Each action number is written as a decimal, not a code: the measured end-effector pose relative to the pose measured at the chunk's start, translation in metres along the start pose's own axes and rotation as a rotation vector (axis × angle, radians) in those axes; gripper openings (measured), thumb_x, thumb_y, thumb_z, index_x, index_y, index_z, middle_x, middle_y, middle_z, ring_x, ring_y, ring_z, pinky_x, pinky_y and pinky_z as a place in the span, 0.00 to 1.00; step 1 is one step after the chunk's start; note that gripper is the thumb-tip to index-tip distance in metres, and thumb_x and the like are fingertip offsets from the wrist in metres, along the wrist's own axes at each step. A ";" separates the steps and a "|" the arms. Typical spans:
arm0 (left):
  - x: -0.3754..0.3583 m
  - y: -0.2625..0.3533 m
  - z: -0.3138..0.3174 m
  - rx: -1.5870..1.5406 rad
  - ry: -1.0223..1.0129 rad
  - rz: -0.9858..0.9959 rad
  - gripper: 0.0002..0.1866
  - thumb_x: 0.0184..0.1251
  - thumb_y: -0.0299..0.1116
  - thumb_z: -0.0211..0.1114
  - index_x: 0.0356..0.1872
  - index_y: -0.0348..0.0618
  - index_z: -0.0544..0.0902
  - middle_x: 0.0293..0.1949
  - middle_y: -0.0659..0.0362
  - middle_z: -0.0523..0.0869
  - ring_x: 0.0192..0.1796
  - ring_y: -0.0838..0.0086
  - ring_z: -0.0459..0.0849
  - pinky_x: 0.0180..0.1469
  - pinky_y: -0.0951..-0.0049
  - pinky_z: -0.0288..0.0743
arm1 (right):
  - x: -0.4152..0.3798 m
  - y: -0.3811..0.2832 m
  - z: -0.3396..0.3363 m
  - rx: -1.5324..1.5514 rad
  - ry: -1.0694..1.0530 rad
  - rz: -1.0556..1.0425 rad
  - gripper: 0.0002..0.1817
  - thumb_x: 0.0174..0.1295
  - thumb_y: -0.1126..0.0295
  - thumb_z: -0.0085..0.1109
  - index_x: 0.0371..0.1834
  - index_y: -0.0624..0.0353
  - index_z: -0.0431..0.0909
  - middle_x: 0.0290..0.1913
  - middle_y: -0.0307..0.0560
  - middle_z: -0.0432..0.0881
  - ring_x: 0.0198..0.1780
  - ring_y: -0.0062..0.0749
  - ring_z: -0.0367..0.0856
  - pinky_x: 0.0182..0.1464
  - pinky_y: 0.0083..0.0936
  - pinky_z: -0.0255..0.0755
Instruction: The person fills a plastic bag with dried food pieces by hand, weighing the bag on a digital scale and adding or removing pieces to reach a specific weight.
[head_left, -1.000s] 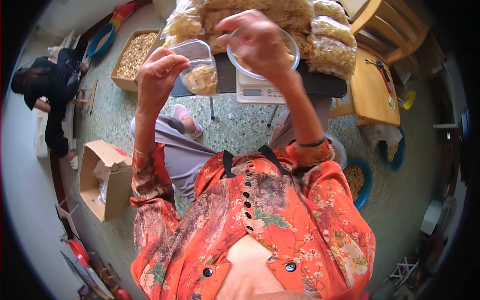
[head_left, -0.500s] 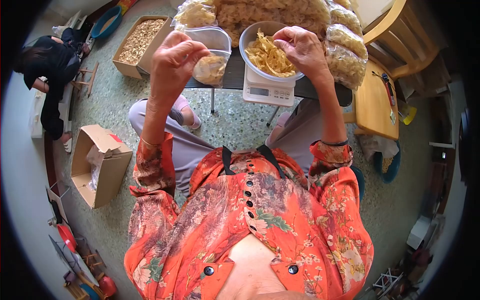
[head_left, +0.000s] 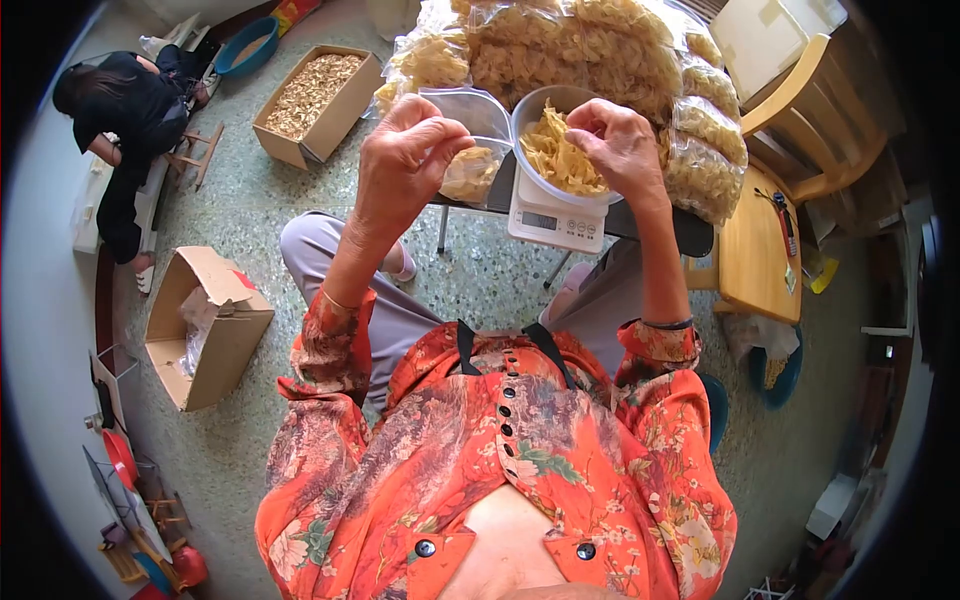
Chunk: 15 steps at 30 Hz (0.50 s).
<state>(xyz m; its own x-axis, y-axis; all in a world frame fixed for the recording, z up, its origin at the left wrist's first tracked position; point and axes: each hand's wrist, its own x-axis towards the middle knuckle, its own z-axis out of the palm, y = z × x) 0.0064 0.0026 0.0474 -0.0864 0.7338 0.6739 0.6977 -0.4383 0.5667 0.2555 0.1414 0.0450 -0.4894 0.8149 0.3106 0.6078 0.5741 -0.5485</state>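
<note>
Tabletop: right hand (head_left: 622,143) now lower

We are sitting over a speckled terrazzo floor (head_left: 250,250); a wooden chair (head_left: 810,110) and small wooden table (head_left: 755,245) are standing to our right, an open cardboard box (head_left: 205,325) lying left, daylight falling across everything.

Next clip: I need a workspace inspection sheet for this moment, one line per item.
Surface: small dark table, crowded.
Job's things: clear bag partly filled with pale dried strips; bowl of the same strips on a white scale.
Clutter: stacked filled bags behind the bowl.
Hands: left hand pinches the clear bag's rim; right hand at the bowl's edge, fingers in the strips.
Cables: nothing seen.
Surroundings: another person bent over at far left; open cardboard box on the floor; wooden chair to the right.
</note>
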 end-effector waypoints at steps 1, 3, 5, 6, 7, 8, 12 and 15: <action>0.000 0.000 0.001 -0.012 0.001 -0.006 0.08 0.60 0.23 0.79 0.40 0.40 0.92 0.34 0.60 0.82 0.35 0.75 0.80 0.35 0.73 0.73 | -0.001 0.002 -0.003 0.075 0.027 -0.006 0.08 0.61 0.68 0.71 0.42 0.57 0.89 0.37 0.46 0.91 0.40 0.35 0.90 0.47 0.32 0.82; 0.001 0.000 0.001 -0.012 0.003 -0.001 0.07 0.60 0.23 0.79 0.40 0.40 0.93 0.34 0.61 0.82 0.35 0.75 0.80 0.35 0.73 0.73 | -0.003 -0.001 -0.010 0.249 0.072 0.019 0.08 0.64 0.72 0.73 0.44 0.59 0.90 0.35 0.43 0.91 0.36 0.23 0.88 0.42 0.23 0.82; 0.000 0.000 0.002 -0.019 0.000 -0.006 0.07 0.60 0.23 0.79 0.40 0.40 0.93 0.34 0.61 0.83 0.36 0.75 0.81 0.35 0.73 0.73 | -0.001 -0.001 -0.013 0.276 0.131 0.031 0.08 0.64 0.72 0.73 0.44 0.59 0.90 0.35 0.42 0.91 0.37 0.22 0.88 0.43 0.22 0.82; 0.000 0.000 0.003 -0.008 0.000 -0.001 0.07 0.61 0.23 0.79 0.40 0.40 0.93 0.35 0.61 0.83 0.36 0.75 0.81 0.35 0.73 0.73 | -0.001 0.002 -0.014 0.303 0.195 0.045 0.07 0.64 0.72 0.74 0.44 0.60 0.90 0.36 0.41 0.92 0.37 0.22 0.89 0.43 0.22 0.83; 0.001 0.000 0.004 0.003 -0.002 0.003 0.07 0.61 0.23 0.79 0.40 0.40 0.93 0.35 0.60 0.83 0.36 0.75 0.81 0.35 0.73 0.73 | 0.001 0.008 -0.012 0.351 0.219 0.052 0.08 0.65 0.72 0.75 0.45 0.59 0.90 0.36 0.41 0.92 0.38 0.22 0.89 0.44 0.21 0.83; 0.001 -0.001 0.005 -0.003 -0.008 -0.001 0.07 0.61 0.23 0.79 0.40 0.40 0.93 0.35 0.60 0.83 0.36 0.75 0.81 0.35 0.73 0.73 | 0.001 0.006 -0.012 0.417 0.265 0.033 0.08 0.65 0.72 0.74 0.45 0.60 0.90 0.36 0.40 0.92 0.38 0.21 0.88 0.44 0.20 0.83; 0.001 -0.002 0.007 -0.018 -0.021 -0.005 0.07 0.61 0.23 0.79 0.41 0.40 0.93 0.36 0.60 0.84 0.37 0.74 0.82 0.37 0.73 0.75 | 0.000 -0.001 -0.016 0.474 0.342 0.038 0.09 0.66 0.71 0.75 0.46 0.60 0.90 0.36 0.39 0.91 0.37 0.17 0.87 0.43 0.17 0.81; 0.001 -0.003 0.008 -0.023 -0.002 -0.001 0.06 0.60 0.25 0.78 0.39 0.42 0.92 0.35 0.58 0.84 0.36 0.67 0.85 0.40 0.67 0.79 | 0.001 -0.009 -0.018 0.527 0.482 -0.007 0.11 0.64 0.71 0.77 0.48 0.60 0.89 0.36 0.39 0.91 0.37 0.16 0.86 0.42 0.16 0.81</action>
<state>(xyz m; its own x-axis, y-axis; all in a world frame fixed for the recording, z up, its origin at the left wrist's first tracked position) 0.0098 0.0091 0.0427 -0.0855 0.7350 0.6727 0.6808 -0.4499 0.5781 0.2610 0.1384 0.0639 -0.0879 0.8256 0.5574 0.1632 0.5640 -0.8095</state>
